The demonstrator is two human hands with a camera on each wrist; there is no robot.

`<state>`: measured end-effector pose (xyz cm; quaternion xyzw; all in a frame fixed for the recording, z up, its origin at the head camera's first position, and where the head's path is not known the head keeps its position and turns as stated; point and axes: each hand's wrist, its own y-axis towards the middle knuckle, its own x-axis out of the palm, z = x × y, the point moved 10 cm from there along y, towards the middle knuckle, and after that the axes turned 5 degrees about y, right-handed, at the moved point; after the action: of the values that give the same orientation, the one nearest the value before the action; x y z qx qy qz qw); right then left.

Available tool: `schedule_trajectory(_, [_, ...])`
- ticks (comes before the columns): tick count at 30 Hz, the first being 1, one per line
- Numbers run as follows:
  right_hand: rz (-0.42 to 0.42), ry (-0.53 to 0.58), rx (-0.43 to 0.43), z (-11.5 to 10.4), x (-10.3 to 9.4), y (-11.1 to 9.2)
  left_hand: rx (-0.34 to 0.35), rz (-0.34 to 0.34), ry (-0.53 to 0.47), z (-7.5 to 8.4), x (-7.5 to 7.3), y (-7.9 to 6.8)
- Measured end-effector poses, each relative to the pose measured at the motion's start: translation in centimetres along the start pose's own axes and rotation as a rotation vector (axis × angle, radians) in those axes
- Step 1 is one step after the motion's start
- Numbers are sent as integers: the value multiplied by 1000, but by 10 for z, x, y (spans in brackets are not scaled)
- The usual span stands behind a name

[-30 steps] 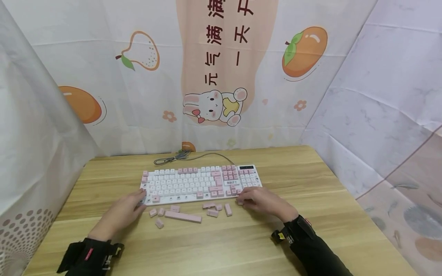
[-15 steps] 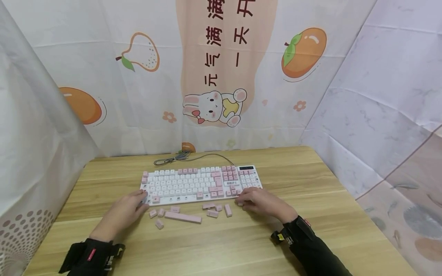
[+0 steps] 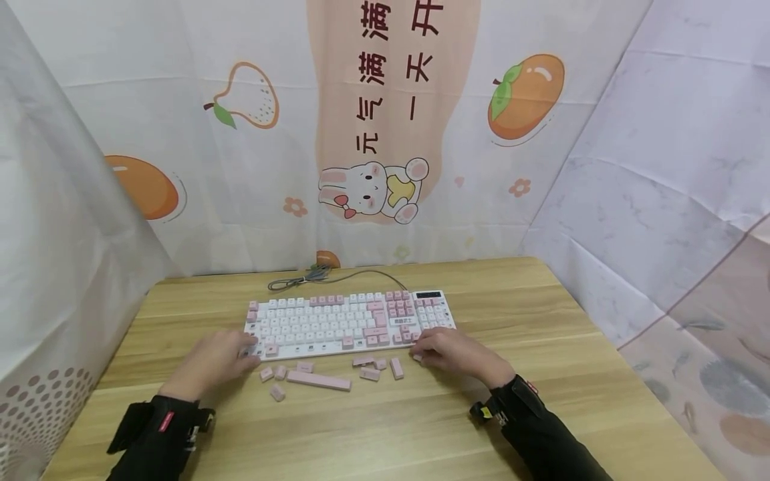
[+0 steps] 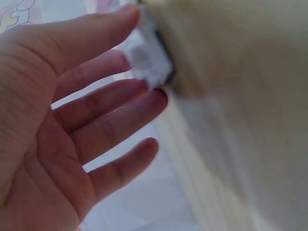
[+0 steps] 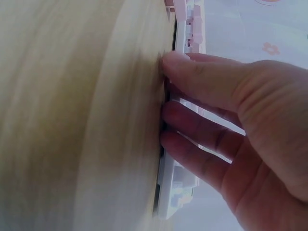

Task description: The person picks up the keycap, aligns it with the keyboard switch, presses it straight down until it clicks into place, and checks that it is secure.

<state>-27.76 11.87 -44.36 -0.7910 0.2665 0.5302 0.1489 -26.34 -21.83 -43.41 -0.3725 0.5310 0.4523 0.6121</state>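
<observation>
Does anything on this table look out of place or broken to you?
Yes: several pink keycaps lie loose on the table in front of the keyboard, including a long bar. The keyboard's front row shows bare spots, so they've probably come off it.

wood-grain table [image 3: 385,434] | fruit-printed white backdrop [image 3: 271,167] | marbled sheet [image 3: 668,167], right

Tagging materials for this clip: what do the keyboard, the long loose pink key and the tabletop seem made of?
Keyboard: probably hard plastic, smooth-looking; crisp edges and even colours suggest it.
Long loose pink key: likely plastic, matte-looking; its colour is even.
Tabletop: wood or wood-look laminate, low sheen; streaky grain fits both.
</observation>
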Motion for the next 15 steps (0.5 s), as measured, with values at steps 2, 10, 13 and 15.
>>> schedule_trajectory(2, [-2,5,-3,0,1,0,-17,-29,-13,-1,-1,4])
schedule_trajectory(10, [-3,87,3,2,-6,2,-55,-26,-58,-6,-7,8])
schedule_trajectory(13, [15,100,-1,1,-15,5,-73,-30,-85,-10,-6,9])
schedule_trajectory(15, [34,98,-10,1,-23,8,-72,-38,-96,-11,-6,10])
